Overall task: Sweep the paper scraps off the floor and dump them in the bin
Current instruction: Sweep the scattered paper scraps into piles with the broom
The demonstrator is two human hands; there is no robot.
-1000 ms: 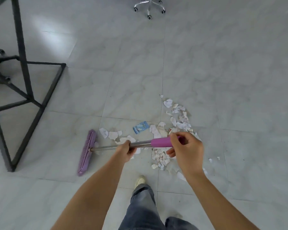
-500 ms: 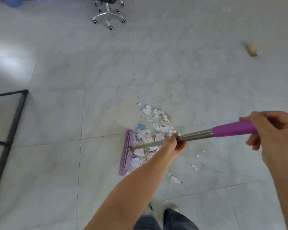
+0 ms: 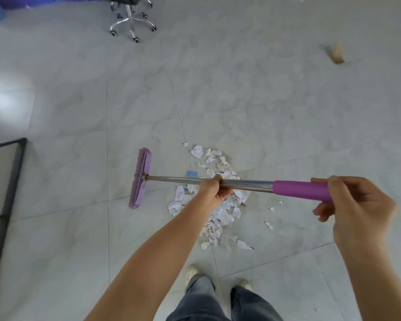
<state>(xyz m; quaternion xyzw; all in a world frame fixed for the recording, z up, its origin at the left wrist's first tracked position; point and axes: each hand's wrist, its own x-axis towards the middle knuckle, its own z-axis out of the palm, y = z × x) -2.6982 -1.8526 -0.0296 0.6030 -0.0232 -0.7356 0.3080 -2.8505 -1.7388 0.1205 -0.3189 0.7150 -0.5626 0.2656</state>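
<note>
The broom head (image 3: pixel 141 178) now stands to the left of the pile (image 3: pixel 220 214), apart from it; half a second ago it pressed against the pile's left edge. The scraps strewn leftward a second ago are gathered into the pile. The right grip (image 3: pixel 357 205) has swung far out to the right, and the left grip (image 3: pixel 214 191) now sits over the pile.

Bright, diffuse, even light. A white glare patch (image 3: pixel 7 105) lies on the glossy pale-grey marbled floor tiles (image 3: pixel 241 100) at left. Shadows are faint and soft. Motion blur smears the right hand (image 3: pixel 357 209), the purple-headed steel-handled broom (image 3: pixel 252 184) and the small tan block (image 3: pixel 337 54). Tile seams bow near the borders.
</note>
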